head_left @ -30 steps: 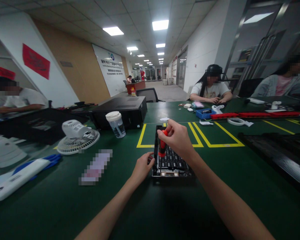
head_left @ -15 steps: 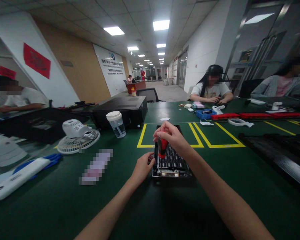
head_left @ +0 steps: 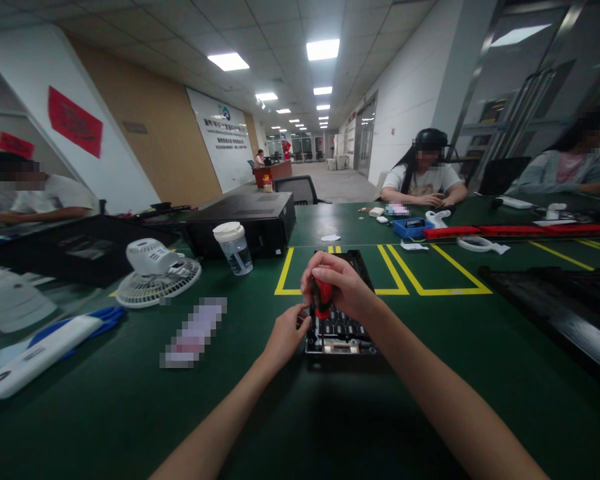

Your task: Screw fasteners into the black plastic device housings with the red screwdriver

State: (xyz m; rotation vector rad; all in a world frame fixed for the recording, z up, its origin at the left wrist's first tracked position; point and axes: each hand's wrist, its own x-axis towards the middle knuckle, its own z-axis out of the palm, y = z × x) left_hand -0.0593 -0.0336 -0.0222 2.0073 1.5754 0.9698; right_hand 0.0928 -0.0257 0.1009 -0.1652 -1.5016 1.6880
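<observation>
My right hand is wrapped round the red and black handle of a screwdriver, held upright. Its thin shaft points down at the near left part of a black plastic case, where a pale metallic strip crosses the near end. The tip is too small to make out. With curled fingers, my left hand grips the left edge of the case, which lies on the green table. Rows of dark cells show inside it; my right hand and forearm hide part of the far and right side.
A clear cup with white lid, a white fan and a large black box stand to the left. A black panel lies right. Across the table, a person sits behind a blue tray.
My right hand has come down slightly and to the left, its fingers closing further round the screwdriver handle. My left hand stays at the case edge.
</observation>
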